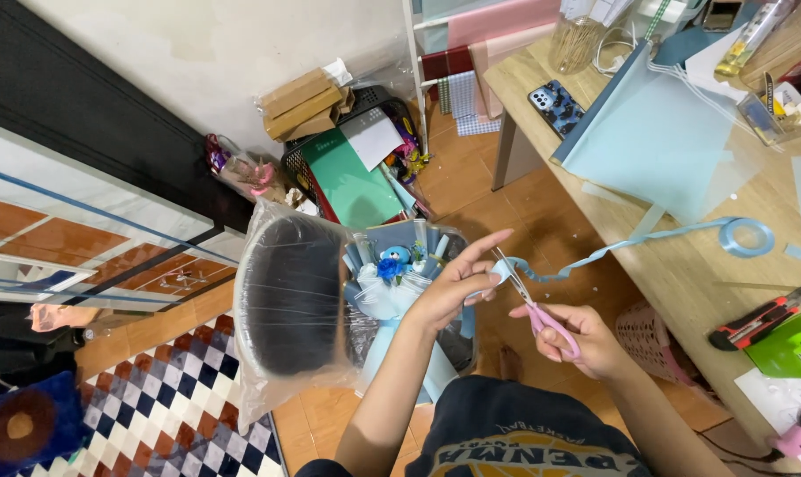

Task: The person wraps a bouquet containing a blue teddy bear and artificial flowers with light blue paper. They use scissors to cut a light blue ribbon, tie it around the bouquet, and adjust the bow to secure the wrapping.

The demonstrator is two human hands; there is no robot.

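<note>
My left hand [453,287] pinches the free end of a light blue ribbon [626,241], which runs right to a ribbon roll [747,237] on the wooden table [683,283]. My right hand [586,340] grips pink-handled scissors [535,309]; their open blades sit at the ribbon right beside my left fingers. Below my hands a blue wrapped bouquet [396,274] with a small blue figure stands in a bin.
A dark round thing in clear plastic [286,300] leans beside the bouquet. On the table lie pale blue paper sheets [657,132], a phone [557,106], a red utility knife [763,322] and a green tool [793,344]. Boxes and folders [347,150] crowd the tiled floor.
</note>
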